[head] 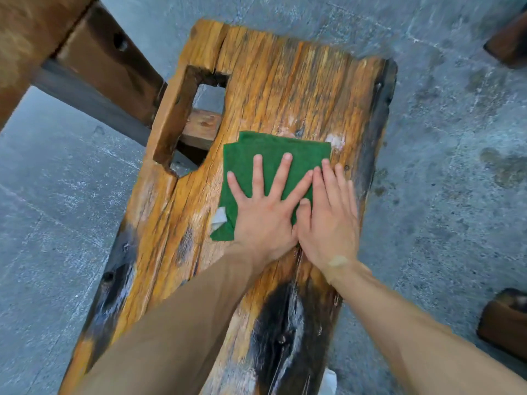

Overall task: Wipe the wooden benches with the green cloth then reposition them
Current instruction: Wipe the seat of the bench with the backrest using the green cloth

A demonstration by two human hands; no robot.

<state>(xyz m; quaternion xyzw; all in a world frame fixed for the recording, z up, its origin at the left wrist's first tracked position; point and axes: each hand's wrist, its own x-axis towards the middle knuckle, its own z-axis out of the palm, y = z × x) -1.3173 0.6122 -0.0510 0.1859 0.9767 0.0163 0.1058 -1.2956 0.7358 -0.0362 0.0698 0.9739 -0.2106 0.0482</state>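
Observation:
A rough orange-brown wooden bench [279, 89] with dark scorched patches and a rectangular hole near its left edge runs away from me down the middle of the view. A folded green cloth [256, 155] lies flat on its top, past the middle. My left hand [263, 206] presses on the cloth with its fingers spread straight. My right hand [330, 212] lies flat beside it, fingers together, over the cloth's right edge and the wood. The two hands touch at the thumbs.
A grey concrete floor [442, 166] surrounds the bench. Another dark wooden bench or beam [94, 61] crosses the upper left corner, close to the bench's left side. Ends of more wooden pieces show at the right edge, top [510, 44] and bottom [504, 323].

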